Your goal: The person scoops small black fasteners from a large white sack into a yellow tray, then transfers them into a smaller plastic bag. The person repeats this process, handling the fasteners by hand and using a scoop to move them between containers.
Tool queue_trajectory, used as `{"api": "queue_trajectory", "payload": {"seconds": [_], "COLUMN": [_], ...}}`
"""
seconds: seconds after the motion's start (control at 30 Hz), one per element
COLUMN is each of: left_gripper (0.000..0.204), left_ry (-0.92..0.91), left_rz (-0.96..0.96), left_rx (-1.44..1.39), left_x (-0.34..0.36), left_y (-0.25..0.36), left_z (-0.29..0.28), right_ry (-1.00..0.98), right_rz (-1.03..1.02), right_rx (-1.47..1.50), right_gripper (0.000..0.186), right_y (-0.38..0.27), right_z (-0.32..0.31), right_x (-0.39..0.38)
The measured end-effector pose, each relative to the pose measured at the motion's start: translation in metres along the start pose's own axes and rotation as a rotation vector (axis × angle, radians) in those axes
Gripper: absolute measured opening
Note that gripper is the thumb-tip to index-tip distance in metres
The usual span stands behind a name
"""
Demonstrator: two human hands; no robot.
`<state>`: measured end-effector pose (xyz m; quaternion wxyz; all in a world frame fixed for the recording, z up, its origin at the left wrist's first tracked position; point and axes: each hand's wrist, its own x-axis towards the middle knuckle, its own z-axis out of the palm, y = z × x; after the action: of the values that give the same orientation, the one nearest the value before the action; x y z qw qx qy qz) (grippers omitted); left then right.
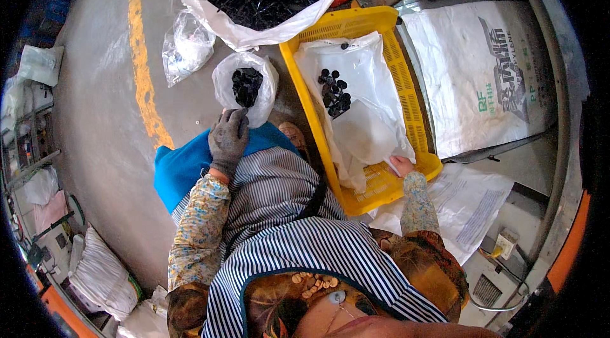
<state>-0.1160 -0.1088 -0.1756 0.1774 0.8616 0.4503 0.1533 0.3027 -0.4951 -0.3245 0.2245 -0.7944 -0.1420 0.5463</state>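
1. Apparently your right hand [402, 165] pinched the white liner [376, 74] at its near-right corner.
2. Black discs [338, 105] lay on it, far-left of that grip.
3. Your left hand [228, 139] was nearest the small bag [224, 88]; I couldn't tell its hold.

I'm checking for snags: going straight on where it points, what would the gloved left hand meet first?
Probably the small white bag holding black pieces, just ahead of the left hand; from above, I can't tell whether hand and bag touch.
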Motion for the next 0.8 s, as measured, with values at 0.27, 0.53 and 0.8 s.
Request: {"api": "queue_trajectory", "payload": {"seconds": [0.27,0.53,0.8], "left_gripper": [0.023,0.021,0.021], "left_ry": [-0.047,-0.031,-0.018], "left_rz": [-0.003,0.012,0.061], "left_rx": [0.01,0.061,0.054], "left_x": [0.004,0.005,0.007], "left_y": [0.008,0.017,0.027], "left_z": [-0.003,-0.014,-0.02], "right_ry": [0.016,-0.01,0.084], "right_rz": [-0.002,0.081,0.17], "right_rx": [-0.169,0.167,0.217], "right_gripper": [0.042,0.041,0.038], "right_y": [0.054,0.048,0.02], "right_z": [-0.001,0.072,0.112], "right_x": [0.04,0.097,0.161]}}
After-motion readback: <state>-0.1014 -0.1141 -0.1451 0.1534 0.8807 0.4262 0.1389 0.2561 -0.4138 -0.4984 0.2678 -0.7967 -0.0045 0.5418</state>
